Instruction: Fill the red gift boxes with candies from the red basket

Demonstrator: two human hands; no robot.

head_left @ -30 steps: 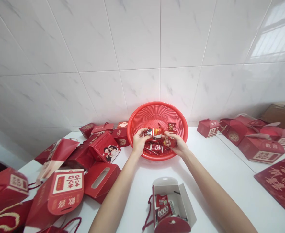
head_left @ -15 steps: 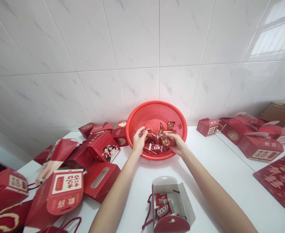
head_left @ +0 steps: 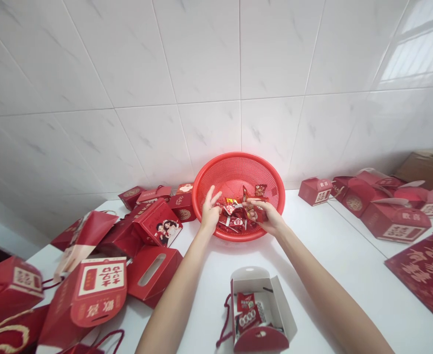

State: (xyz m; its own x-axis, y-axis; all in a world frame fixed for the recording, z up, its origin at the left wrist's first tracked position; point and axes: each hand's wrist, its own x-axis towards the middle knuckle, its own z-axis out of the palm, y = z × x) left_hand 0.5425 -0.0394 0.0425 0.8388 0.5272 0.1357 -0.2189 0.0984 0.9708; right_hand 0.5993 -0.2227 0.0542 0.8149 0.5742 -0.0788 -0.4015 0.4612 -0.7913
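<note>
"Hands first: how do yours stand?"

"My left hand (head_left: 210,215) is open and spread over the near left of a red mesh basket (head_left: 238,157), gripping nothing that I can see. My right hand (head_left: 271,217) is curled around a red packet (head_left: 261,215); whether that palm holds more than one, I can't tell."

"What lies beneath?"

"Loose wrapped sweets (head_left: 234,222) in the bottom of the basket. One yellow-marked sweet (head_left: 232,201) lies between my hands, nearer the left."

"How would you pick well there?"

"I'd hold lightly on the right, so nothing crushes or slides out, and choose with the left: pinch one piece by its sealed edge and lift it straight up. Raking through would probably only bury the small ones."

"And nearer you?"

"An open box (head_left: 260,340) on the white table (head_left: 205,280), its flaps out, with printed packets (head_left: 248,317) lying inside and a dark red cord (head_left: 224,319) on its left. I'd mind my sleeveless arms around that side flap."

"Further off?"

"Red gift boxes (head_left: 100,295) crowd my left. Over on the right are more red boxes (head_left: 395,221), a flat lettered piece (head_left: 425,275) and a brown carton (head_left: 425,167) near the tiled wall (head_left: 209,49)."
</note>
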